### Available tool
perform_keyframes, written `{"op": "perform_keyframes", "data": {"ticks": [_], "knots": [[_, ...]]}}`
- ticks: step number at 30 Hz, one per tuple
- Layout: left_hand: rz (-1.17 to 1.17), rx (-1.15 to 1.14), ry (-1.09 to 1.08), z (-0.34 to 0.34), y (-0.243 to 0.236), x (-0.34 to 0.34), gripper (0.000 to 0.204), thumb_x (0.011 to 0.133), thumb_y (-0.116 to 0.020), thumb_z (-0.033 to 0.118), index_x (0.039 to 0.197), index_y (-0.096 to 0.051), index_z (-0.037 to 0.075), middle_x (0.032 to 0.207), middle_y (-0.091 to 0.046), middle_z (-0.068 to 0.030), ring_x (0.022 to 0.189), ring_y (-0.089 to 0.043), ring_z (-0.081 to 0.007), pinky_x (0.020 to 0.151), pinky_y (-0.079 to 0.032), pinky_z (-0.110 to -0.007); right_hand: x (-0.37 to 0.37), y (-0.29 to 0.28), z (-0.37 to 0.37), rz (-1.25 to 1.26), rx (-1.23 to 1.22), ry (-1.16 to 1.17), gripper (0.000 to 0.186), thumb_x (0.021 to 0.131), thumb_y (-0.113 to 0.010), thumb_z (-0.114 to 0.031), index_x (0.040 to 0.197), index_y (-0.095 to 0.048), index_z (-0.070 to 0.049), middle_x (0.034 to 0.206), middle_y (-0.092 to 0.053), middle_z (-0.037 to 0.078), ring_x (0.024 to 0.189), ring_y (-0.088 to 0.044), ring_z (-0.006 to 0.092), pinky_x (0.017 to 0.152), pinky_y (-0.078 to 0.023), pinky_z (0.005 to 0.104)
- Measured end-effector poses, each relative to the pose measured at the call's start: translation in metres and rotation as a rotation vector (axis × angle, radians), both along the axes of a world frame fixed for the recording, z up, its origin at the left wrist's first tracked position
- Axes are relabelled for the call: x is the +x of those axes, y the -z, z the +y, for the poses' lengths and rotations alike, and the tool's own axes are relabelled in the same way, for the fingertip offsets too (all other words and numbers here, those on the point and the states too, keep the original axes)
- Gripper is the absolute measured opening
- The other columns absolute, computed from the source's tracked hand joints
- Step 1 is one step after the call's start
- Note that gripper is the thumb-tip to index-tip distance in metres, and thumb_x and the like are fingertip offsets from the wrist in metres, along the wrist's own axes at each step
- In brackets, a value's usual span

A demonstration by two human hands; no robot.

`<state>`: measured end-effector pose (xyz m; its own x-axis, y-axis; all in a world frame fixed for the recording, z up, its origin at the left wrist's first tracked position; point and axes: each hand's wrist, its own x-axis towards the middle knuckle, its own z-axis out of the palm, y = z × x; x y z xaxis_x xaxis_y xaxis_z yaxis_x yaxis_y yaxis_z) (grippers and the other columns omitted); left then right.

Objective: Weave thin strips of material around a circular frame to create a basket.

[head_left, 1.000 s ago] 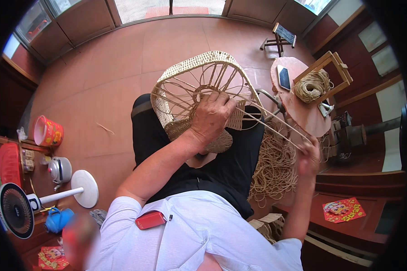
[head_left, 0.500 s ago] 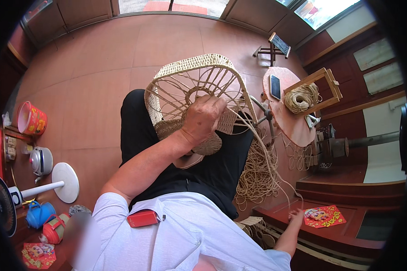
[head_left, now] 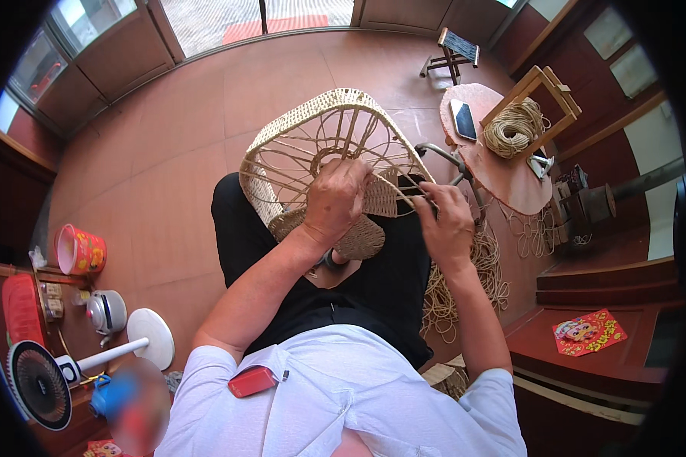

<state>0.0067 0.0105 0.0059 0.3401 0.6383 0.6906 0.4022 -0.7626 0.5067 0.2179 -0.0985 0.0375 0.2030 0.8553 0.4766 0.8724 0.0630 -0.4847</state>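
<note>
A half-woven wicker frame (head_left: 286, 123) with a pale braided rim and cords radiating around a ring rests on my black-trousered lap (head_left: 240, 228). My left hand (head_left: 333, 199) is closed on the cords just below the ring, over the inner weave. My right hand (head_left: 443, 221) pinches cord at the frame's lower right, beside a small woven panel (head_left: 379, 199). Below, an oval woven piece (head_left: 358, 242) lies between my legs. A tangle of loose cord (head_left: 486, 274) hangs behind my right forearm.
An oval pink board (head_left: 495, 186) at right holds a phone (head_left: 463, 119), wooden frame (head_left: 564, 97) and cord coil (head_left: 511, 129). A folding stool (head_left: 457, 49) stands behind. At left are a red bucket (head_left: 81, 250), kettle (head_left: 107, 312) and fan (head_left: 40, 385). A doorway is ahead.
My right hand swung down and out to the lower right with long cord, then came back up to the frame. My left hand stays on the cords near the ring.
</note>
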Motion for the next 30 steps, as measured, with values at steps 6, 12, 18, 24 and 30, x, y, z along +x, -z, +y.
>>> {"op": "perform_keyframes", "data": {"ticks": [6,12,18,24,30], "knots": [[-0.015,0.034,-0.027,-0.003,0.000,0.004,0.012,0.095,-0.076,0.004,0.105,-0.069,0.005,0.095,-0.070,-0.0125,0.092,-0.070,-0.0362,0.081,-0.056,-0.047,0.003,0.026,0.018,-0.086,0.123,-0.022,0.013,0.100,-0.079,-0.020,0.109,-0.078,-0.010,0.101,-0.075,0.010,0.089,-0.074,0.0320,0.082,-0.057,0.0438],[-0.026,-0.042,-0.126,-0.001,-0.004,0.001,0.012,0.095,-0.077,0.006,0.106,-0.074,0.005,0.098,-0.066,-0.0113,0.100,-0.069,-0.0342,0.083,-0.058,-0.045,0.122,0.063,-0.044,0.351,0.016,0.390,0.012,0.104,-0.075,-0.017,0.110,-0.077,-0.006,0.094,-0.077,0.007,0.084,-0.072,0.0169,0.074,-0.057,0.0335],[0.010,-0.014,-0.167,0.003,-0.006,0.006,0.008,0.096,-0.077,0.007,0.102,-0.073,0.005,0.097,-0.066,-0.0121,0.095,-0.070,-0.0342,0.081,-0.059,-0.045,0.162,0.087,-0.088,0.446,-0.069,0.490,0.015,0.106,-0.074,-0.014,0.111,-0.075,-0.001,0.089,-0.070,0.001,0.079,-0.064,0.0089,0.068,-0.052,0.0251],[0.046,-0.065,-0.179,0.001,-0.011,0.008,0.008,0.098,-0.076,0.012,0.099,-0.071,0.006,0.092,-0.069,-0.0130,0.088,-0.073,-0.0346,0.078,-0.060,-0.045,0.005,0.005,-0.051,0.727,-0.263,-0.052,0.016,0.103,-0.075,-0.004,0.119,-0.078,-0.002,0.100,-0.071,-0.003,0.082,-0.062,0.0038,0.074,-0.051,0.0218],[0.182,-0.409,-0.035,-0.006,-0.015,0.005,0.020,0.102,-0.066,0.018,0.116,-0.071,0.004,0.101,-0.077,-0.0214,0.094,-0.076,-0.0424,0.082,-0.061,-0.051,-0.045,0.000,0.007,0.406,-0.053,-0.128,0.041,0.102,-0.071,-0.002,0.144,-0.069,-0.002,0.128,-0.076,0.015,0.101,-0.075,0.0242,0.081,-0.061,0.0327]]}}
